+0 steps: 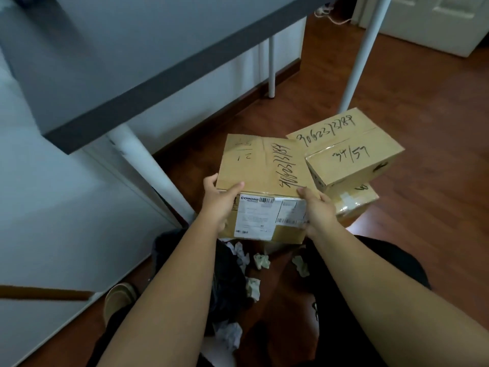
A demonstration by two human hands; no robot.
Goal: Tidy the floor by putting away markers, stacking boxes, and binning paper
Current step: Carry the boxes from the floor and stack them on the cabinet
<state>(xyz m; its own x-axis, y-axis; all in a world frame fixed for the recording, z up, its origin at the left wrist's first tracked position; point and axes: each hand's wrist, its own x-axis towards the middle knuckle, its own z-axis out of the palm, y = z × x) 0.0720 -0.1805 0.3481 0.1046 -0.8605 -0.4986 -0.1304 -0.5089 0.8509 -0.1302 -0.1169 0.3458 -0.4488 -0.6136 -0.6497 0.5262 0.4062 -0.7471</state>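
Note:
I hold a cardboard box with a white shipping label and black handwriting, lifted above the floor. My left hand grips its near left corner and my right hand grips its near right corner. To the right, a second handwritten cardboard box rests skewed on top of a third box, which is mostly hidden. Several crumpled paper balls lie on the wooden floor below the held box, between my legs. No markers are visible.
A grey table top on white legs stands at left and behind. Another white leg rises behind the stacked boxes. A white wall and skirting run along the left. Open wooden floor stretches to the right toward a white door.

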